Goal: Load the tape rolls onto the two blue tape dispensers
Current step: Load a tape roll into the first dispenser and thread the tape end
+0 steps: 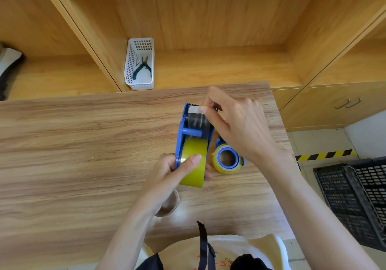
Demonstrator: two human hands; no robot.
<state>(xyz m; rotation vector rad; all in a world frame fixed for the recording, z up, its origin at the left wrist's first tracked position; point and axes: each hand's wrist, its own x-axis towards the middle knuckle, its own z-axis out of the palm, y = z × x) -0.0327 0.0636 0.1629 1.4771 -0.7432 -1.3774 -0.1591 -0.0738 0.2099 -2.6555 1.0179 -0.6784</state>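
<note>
— What's happening at the surface (83, 134) right now?

— The left hand (177, 171) is gripping the blue dispenser (183, 131) near its back, thumb lying across the yellow tape roll (193, 165) seated in it, fingers curling round the frame. It's steadying the whole thing just above the wood.

— And the other one?

— The right hand (236, 123) is pinching the tape end (194, 109) up at the toothed front, fingertips pressed together on it. I'd say the tape is being threaded over the roller towards the blade.

— Any advice?

— Keep the strip flat and centred, sticky side down, and pull gently so it isn't creasing or folding back on itself.

— The second one?

— The other dispenser (219, 143) is lying on its side beside the first, under the right wrist, its own roll (226, 159) already looking seated on the hub.
</note>
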